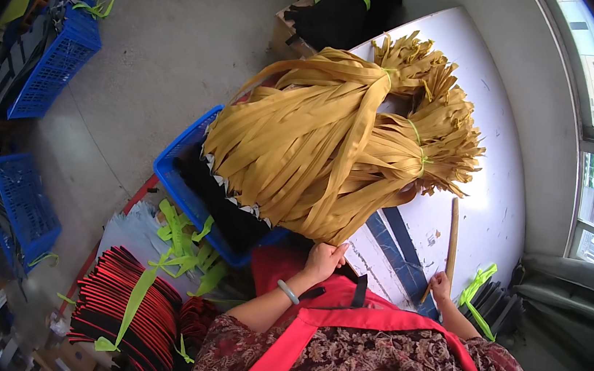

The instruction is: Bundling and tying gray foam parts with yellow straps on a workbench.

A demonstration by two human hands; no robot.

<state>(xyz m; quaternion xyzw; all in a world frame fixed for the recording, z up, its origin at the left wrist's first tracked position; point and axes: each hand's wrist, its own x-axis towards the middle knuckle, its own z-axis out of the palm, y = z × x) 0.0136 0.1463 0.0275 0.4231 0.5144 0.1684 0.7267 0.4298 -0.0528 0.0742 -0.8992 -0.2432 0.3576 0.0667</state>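
Observation:
Large bundles of flat golden-yellow fabric straps [303,128] lie across the white table [502,150], tied near their bunched ends with thin yellow-green ties. Their loose lengths hang over the table's left edge, above a blue plastic basket [186,140] of black material. My left hand [323,262], a pale bangle at its wrist, is closed on the near edge of the straps. Farther right, my right hand [440,286] is closed around the lower part of a slim wooden stick [453,236], which points away from me over the tabletop.
Dark blue strips [396,244] lie on the table. At lower left stand stacked black-and-red pieces [126,305] and bright green ties [178,234]. Blue crates [57,70] line the far left. A black bundle [346,15] sits behind the table; dark folded pieces [494,307] are at right.

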